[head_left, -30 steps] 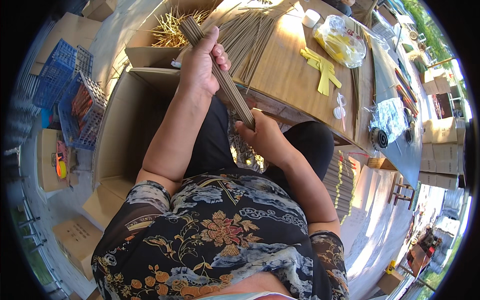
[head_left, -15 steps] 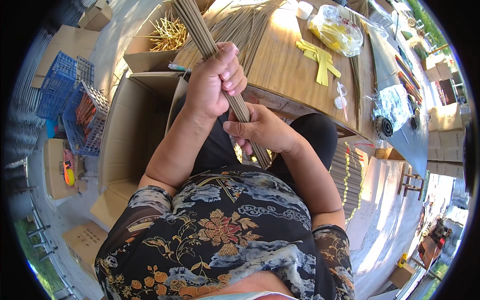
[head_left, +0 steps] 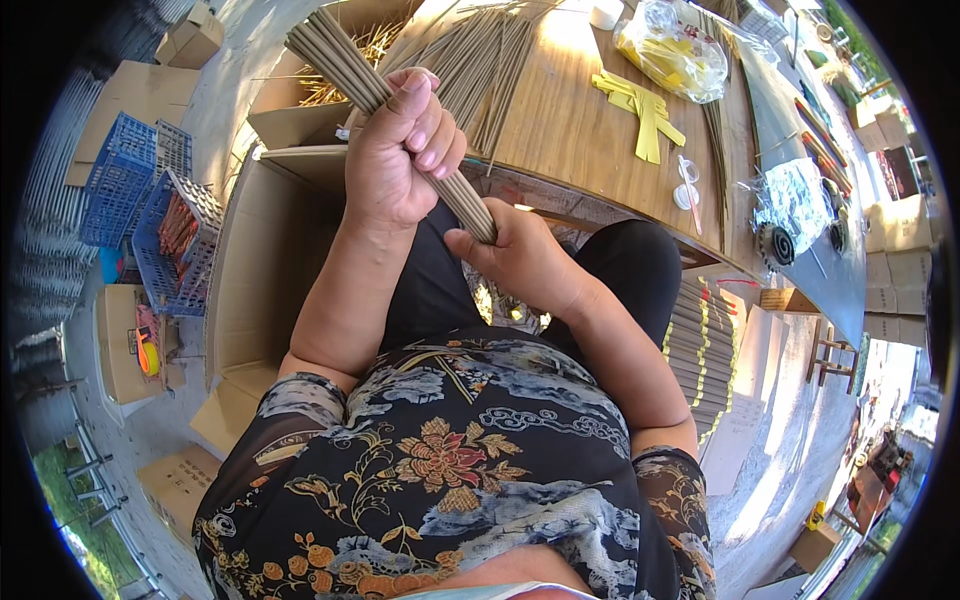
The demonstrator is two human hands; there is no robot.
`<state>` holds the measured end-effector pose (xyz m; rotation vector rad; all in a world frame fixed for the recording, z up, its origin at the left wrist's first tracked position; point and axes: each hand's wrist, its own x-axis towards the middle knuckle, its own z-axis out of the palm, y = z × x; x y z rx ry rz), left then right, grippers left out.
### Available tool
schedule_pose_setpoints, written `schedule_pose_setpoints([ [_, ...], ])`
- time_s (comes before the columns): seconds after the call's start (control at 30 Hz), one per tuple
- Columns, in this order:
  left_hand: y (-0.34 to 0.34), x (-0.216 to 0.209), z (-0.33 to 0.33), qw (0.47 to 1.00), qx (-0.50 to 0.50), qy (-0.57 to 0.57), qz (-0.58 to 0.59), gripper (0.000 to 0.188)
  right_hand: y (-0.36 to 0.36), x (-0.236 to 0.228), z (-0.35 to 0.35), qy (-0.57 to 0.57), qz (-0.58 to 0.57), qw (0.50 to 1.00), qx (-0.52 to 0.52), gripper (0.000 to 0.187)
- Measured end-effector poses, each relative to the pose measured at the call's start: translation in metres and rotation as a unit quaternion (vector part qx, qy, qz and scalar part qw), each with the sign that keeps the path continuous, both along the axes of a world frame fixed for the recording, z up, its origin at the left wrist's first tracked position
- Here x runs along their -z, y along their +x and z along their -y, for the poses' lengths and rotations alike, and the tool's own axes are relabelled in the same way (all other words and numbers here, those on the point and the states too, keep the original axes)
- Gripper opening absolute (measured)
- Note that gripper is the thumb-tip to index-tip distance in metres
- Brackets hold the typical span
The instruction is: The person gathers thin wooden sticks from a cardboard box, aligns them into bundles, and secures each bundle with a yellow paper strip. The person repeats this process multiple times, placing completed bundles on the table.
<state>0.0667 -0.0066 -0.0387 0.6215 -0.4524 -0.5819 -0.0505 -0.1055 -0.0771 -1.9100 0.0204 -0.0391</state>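
Observation:
My left hand (head_left: pixel 403 155) is closed in a fist round a bundle of thin brown incense sticks (head_left: pixel 463 207), held slantwise above my lap. Its upper end fans out slightly past my thumb, toward the table. At the lower end my right hand (head_left: pixel 525 260) cups the stick tips, thumb in front and the other fingers mostly hidden. Many loose sticks (head_left: pixel 480 65) lie spread over the wooden table (head_left: pixel 570 130) beyond my hands. Yellow paper strips (head_left: pixel 645 115) are piled further right on the table.
An open cardboard box (head_left: pixel 270 230) stands at my left, with blue plastic crates (head_left: pixel 125 180) beyond it. A clear bag of yellow strips (head_left: pixel 675 50) and a small white cup (head_left: pixel 686 197) sit on the table. Banded stick bundles (head_left: pixel 695 345) lie low at my right.
The bundle has shifted up and to the left with my left hand. Its lower end, which stuck out below my right hand, now stops at my right palm.

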Motion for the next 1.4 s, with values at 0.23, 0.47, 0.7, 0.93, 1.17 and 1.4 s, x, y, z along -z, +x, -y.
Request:
schedule_pose_setpoints([
  [0.23,-0.005,0.003,-0.002,0.998,-0.054,0.033,-0.013,0.015,-0.002,0.01,-0.002,-0.067,0.013,0.997,0.034,0.028],
  [0.47,-0.004,-0.001,0.003,0.995,-0.083,0.041,-0.041,0.016,-0.003,0.004,-0.003,-0.12,0.036,0.99,0.065,0.026],
  [0.7,-0.005,0.004,-0.002,0.999,-0.052,-0.008,-0.001,0.014,-0.004,0.006,-0.001,-0.193,0.04,0.976,0.096,0.029],
  [0.93,-0.002,-0.009,0.001,0.996,0.034,-0.042,0.076,0.012,-0.005,-0.001,0.007,0.013,-0.035,0.999,0.012,0.029],
  [1.17,0.014,-0.045,0.027,0.991,-0.017,-0.025,0.128,0.011,0.006,0.022,0.033,0.026,0.064,0.997,0.041,0.028],
  [1.4,-0.007,-0.07,0.097,0.971,-0.064,0.028,0.228,0.01,0.05,-0.01,0.077,0.029,0.168,0.975,0.14,0.022],
])
